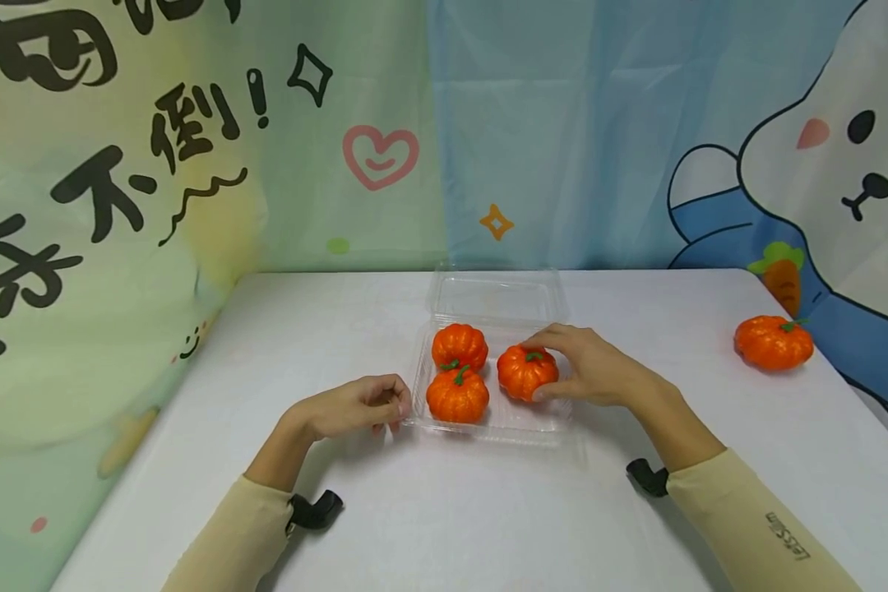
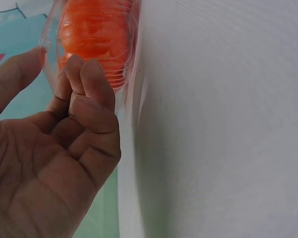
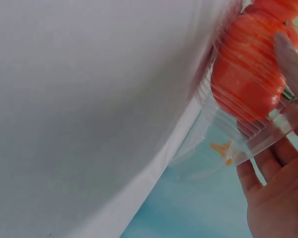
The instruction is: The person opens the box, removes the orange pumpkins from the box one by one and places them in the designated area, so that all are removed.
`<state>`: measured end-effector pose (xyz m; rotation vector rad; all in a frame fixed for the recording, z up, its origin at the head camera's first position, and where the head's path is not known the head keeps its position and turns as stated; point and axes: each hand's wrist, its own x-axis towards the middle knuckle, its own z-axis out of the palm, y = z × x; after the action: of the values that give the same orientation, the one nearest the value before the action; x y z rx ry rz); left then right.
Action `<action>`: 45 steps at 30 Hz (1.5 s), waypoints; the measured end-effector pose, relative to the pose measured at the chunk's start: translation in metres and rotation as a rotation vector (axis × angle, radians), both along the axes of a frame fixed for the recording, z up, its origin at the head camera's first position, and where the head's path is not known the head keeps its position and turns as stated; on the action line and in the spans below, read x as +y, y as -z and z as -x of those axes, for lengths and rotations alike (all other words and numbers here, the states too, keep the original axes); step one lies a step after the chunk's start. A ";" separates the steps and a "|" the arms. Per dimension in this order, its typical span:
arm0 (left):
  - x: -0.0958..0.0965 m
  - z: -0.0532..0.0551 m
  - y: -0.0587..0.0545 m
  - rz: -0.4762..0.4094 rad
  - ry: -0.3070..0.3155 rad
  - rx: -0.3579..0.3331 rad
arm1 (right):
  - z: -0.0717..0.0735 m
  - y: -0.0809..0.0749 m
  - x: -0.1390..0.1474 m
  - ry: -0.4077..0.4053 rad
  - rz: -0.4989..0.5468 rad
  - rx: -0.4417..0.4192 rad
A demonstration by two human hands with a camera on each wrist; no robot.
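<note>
A clear plastic clamshell box (image 1: 518,427) lies on the table with its lid (image 1: 497,294) folded back. Inside, on the left, two small orange pumpkins sit one behind the other: a rear pumpkin (image 1: 460,344) and a front pumpkin (image 1: 457,399). My right hand (image 1: 599,366) grips a third pumpkin (image 1: 524,374) in the right part of the box, thumb at its front and fingers behind. With thumb and curled fingers, my left hand (image 1: 358,404) pinches the box's front left rim. The left wrist view shows that thumb (image 2: 25,74) on the rim.
Another orange pumpkin (image 1: 774,343) lies on the white table (image 1: 488,526) near its right edge. Behind the table hangs a printed cloth (image 1: 548,123) with cartoon drawings. Black wrist mounts (image 1: 316,510) stick out from both sleeves.
</note>
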<state>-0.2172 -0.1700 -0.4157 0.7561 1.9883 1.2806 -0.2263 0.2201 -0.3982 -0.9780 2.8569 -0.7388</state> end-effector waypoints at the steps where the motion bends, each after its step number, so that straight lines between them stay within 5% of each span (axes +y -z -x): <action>1: 0.000 0.000 0.000 0.001 0.000 -0.002 | 0.000 0.000 0.000 0.000 -0.002 0.001; 9: 0.000 -0.001 0.001 0.015 -0.004 -0.006 | -0.005 0.000 0.001 0.005 0.090 0.016; 29: 0.001 0.002 0.000 0.040 -0.003 -0.015 | -0.005 -0.008 0.021 0.002 0.313 0.343; 45: 0.001 0.002 0.000 0.054 0.016 0.006 | -0.010 -0.001 0.059 0.143 0.323 0.355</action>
<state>-0.2196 -0.1693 -0.4161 0.7489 2.0093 1.2116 -0.2164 0.2790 -0.3969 -1.0388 3.2057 -1.1790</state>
